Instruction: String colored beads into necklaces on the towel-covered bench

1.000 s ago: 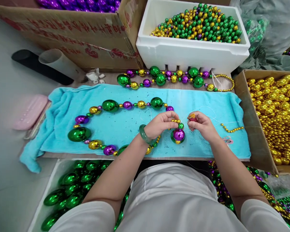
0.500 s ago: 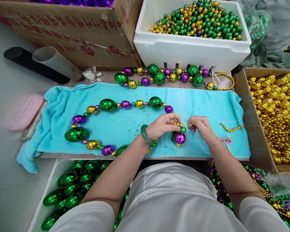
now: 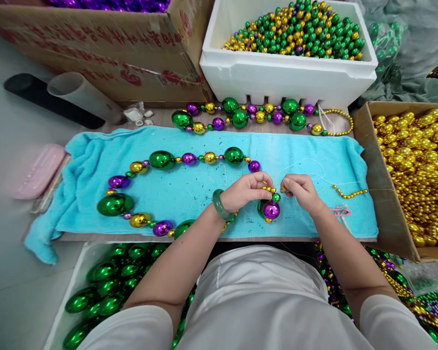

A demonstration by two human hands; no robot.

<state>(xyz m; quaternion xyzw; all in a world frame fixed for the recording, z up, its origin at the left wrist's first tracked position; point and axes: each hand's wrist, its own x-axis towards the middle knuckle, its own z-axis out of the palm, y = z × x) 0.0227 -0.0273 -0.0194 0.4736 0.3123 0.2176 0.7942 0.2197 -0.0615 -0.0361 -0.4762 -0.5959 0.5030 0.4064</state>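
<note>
A necklace (image 3: 161, 160) of shiny green, purple and gold beads lies in a loop on the turquoise towel (image 3: 190, 187). My left hand (image 3: 243, 191), with a green bangle at the wrist, is closed on one end of it, pinching small gold beads. Below those fingers hang a small green bead and a purple bead (image 3: 271, 210). Just to the right, my right hand (image 3: 302, 191) is closed in a pinch, its fingertips close to the gold beads. Something small and gold shows at its tips, too small to name. Thin white thread (image 3: 323, 167) curls behind it.
A short gold bead strand (image 3: 350, 194) and a pink clip (image 3: 341, 212) lie at right. Behind the towel rests another necklace (image 3: 240, 118). A white foam box (image 3: 288, 78), a carton of gold beads (image 3: 390, 194), a large carton (image 3: 95, 53) and a pink case (image 3: 42, 170) surround the towel.
My right hand has shifted slightly left, bringing its pinched fingertips closer to the gold beads. My left hand keeps its hold in nearly the same place.
</note>
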